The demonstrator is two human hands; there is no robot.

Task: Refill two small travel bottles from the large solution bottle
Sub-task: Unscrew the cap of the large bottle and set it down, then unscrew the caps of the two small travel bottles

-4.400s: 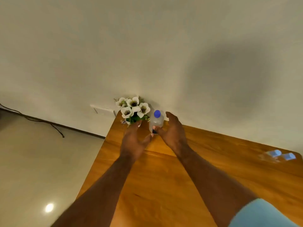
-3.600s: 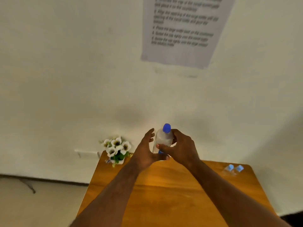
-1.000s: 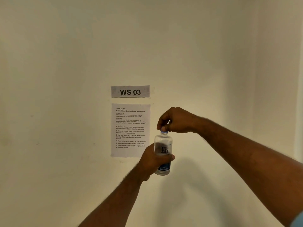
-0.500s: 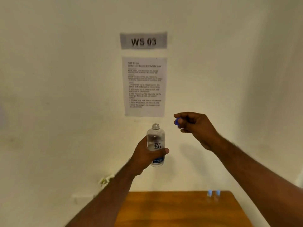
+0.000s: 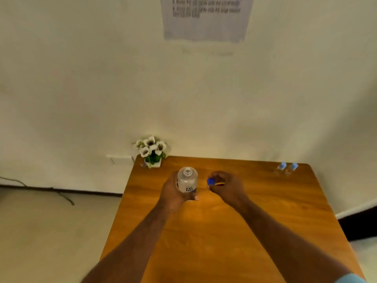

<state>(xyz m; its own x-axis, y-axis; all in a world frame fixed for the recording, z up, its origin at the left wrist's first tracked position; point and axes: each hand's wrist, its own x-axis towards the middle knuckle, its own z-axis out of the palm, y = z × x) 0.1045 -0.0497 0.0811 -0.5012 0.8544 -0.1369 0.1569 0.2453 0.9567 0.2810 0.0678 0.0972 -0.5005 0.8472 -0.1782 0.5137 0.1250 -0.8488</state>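
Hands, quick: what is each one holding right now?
Left hand: grips the uncapped large solution bottle, upright.
Right hand: fingers pinch the blue cap.

flowers (image 5: 151, 150) back-L corner of table (image 5: 265, 221) | 2 sm bottles (image 5: 286, 169) back-R | lg bottle (image 5: 187, 180) btwn, nearer flowers

The table (image 5: 255, 217) is warm brown wood with visible grain and a smooth, lightly glossy finish. The bottle (image 5: 187, 180) held by the left hand (image 5: 173, 193) looks like clear, smooth plastic with a printed label, and the cap (image 5: 210, 181) pinched by the right hand (image 5: 228, 186) is glossy blue plastic. At two o'clock on the table stand two small bottles (image 5: 285, 169) of clear plastic with pale blue caps; the wall (image 5: 102, 78) is matt, and a paper sheet (image 5: 206, 17) hangs at twelve.
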